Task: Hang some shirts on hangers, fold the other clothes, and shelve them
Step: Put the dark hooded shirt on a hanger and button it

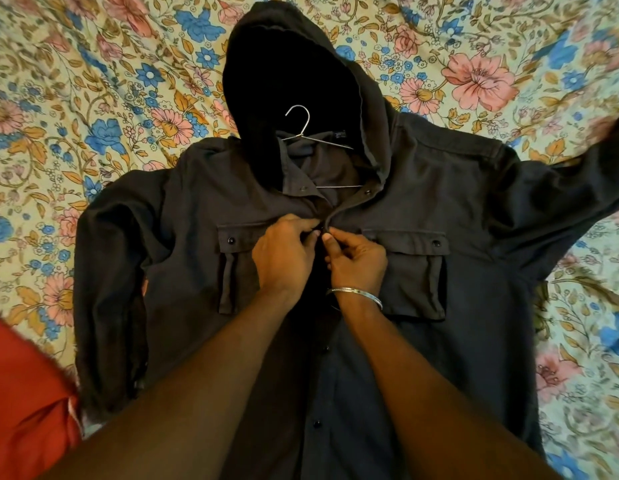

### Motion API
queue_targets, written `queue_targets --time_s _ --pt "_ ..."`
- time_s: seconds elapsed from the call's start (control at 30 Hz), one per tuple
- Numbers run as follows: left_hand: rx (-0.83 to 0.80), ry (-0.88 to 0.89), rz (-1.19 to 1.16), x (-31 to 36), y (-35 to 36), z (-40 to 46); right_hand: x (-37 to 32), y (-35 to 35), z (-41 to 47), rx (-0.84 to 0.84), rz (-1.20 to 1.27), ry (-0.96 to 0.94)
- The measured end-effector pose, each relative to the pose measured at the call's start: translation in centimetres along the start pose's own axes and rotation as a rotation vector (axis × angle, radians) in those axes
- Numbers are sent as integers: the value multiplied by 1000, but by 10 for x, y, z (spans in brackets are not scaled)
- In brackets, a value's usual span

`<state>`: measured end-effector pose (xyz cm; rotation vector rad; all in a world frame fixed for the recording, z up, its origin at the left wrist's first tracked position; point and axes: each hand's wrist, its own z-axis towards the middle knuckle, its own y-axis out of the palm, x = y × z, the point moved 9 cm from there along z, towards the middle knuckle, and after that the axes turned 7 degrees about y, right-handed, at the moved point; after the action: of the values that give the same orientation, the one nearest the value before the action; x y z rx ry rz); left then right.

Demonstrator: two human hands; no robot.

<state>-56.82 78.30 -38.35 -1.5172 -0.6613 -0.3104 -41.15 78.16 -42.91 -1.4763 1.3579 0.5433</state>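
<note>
Left hand (283, 251): pinching shirt (457, 209) placket at chest button
Right hand (358, 254): pinching opposite edge, touching left
Hanger (301, 133): beyond both hands, inside collar

Both hands, left hand (283, 251) and right hand (356, 254), pinch placket of dark hooded shirt (474, 209); wire hanger (302, 133) inside collar.

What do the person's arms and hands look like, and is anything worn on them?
Both forearms are bare; no sleeves show. The right hand has a thin silver metal bangle around its wrist. The left hand wears nothing: no ring, watch or glove shows. The fingernails that show are short.
</note>
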Motion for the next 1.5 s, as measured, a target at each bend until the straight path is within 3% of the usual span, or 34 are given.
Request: queue_targets --time_s 0.13,0.3,0.57,0.77,1.1,1.33,1.5 --pt "-72 57 111 7 3 10 -6 0 0 45 -92 -41" --pt "-180 119 206 13 11 20 7 -3 -2 36 2 44" --pt "-287 -56 -24 -6 20 23 11 -4 -1 11 143 107" --pt "-216 -100 -9 -3 14 19 14 -3 -1 -1 198 120" --pt "-295 -186 -207 -19 28 20 13 -1 -2 -1 158 44" --pt "-326 -284 -235 -21 33 23 0 0 -10 -28 1 -157" --pt "-353 -327 -260 -23 32 25 0 4 -8 -15 -40 -150"
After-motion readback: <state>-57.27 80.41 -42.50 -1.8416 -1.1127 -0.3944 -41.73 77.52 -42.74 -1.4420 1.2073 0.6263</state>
